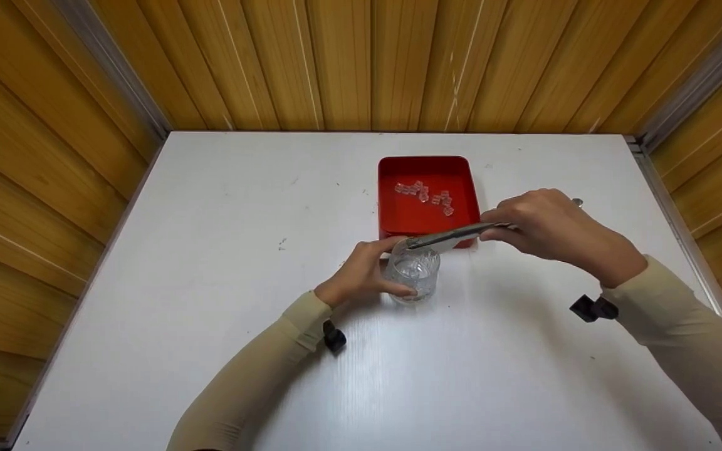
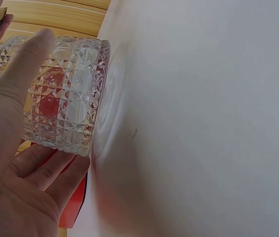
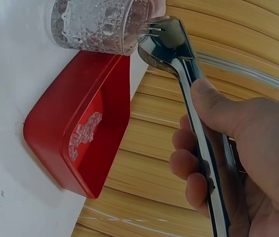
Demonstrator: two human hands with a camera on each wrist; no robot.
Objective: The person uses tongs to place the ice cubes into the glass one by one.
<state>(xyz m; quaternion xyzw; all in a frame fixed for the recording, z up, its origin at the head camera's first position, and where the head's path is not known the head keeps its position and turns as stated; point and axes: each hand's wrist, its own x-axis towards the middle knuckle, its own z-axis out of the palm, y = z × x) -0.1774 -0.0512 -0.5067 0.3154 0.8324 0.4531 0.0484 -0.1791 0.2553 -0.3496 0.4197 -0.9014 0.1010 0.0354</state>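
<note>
A cut-glass tumbler (image 1: 413, 275) stands upright on the table, some clear contents visible low inside it. My left hand (image 1: 364, 272) grips it, thumb on the near side and fingers on the far side, as the left wrist view shows on the tumbler (image 2: 63, 94). My right hand (image 1: 539, 225) holds metal serving tongs (image 3: 198, 103) with a spoon end and a fork end. The tong tips are at the tumbler's rim; whether anything lies between them cannot be seen. Clear ice-like cubes (image 1: 412, 189) lie in two clusters in a red tray (image 1: 392, 222) just behind the tumbler.
The white table (image 1: 242, 250) carries the tray and tumbler. Wood-look panels (image 1: 336, 62) enclose its back and sides. The tray's red wall (image 3: 55, 103) stands close beside the tumbler, under the tongs.
</note>
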